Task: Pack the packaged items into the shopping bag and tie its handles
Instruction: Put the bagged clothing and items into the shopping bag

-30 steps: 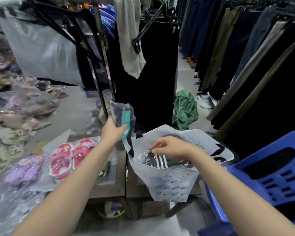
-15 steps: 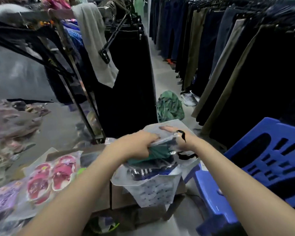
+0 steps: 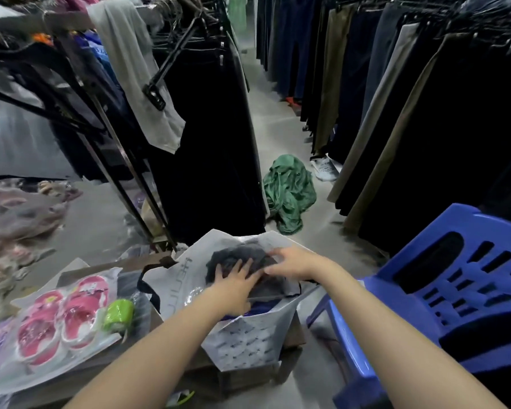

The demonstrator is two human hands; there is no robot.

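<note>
A white shopping bag [image 3: 248,340] with a printed pattern stands open on a low wooden table [image 3: 106,367]. A dark garment in a clear package [image 3: 236,255] lies across the bag's mouth. My left hand [image 3: 233,283] rests flat on it with the fingers spread. My right hand [image 3: 292,261], blurred, pinches the package's right edge. Something blue shows deeper in the bag, under my left hand. One dark bag handle [image 3: 148,286] hangs loose on the left side.
A clear package with pink sandals [image 3: 62,314] and a green roll [image 3: 118,314] lie on the table to the left. A blue plastic chair [image 3: 455,290] stands close on the right. Racks of hanging trousers [image 3: 396,98] line the aisle, and a green cloth [image 3: 289,190] lies on the floor.
My left hand carried a package from above the table's edge down into the bag. Both hands now lie on a dark package at the bag's mouth. The view has swung left.
</note>
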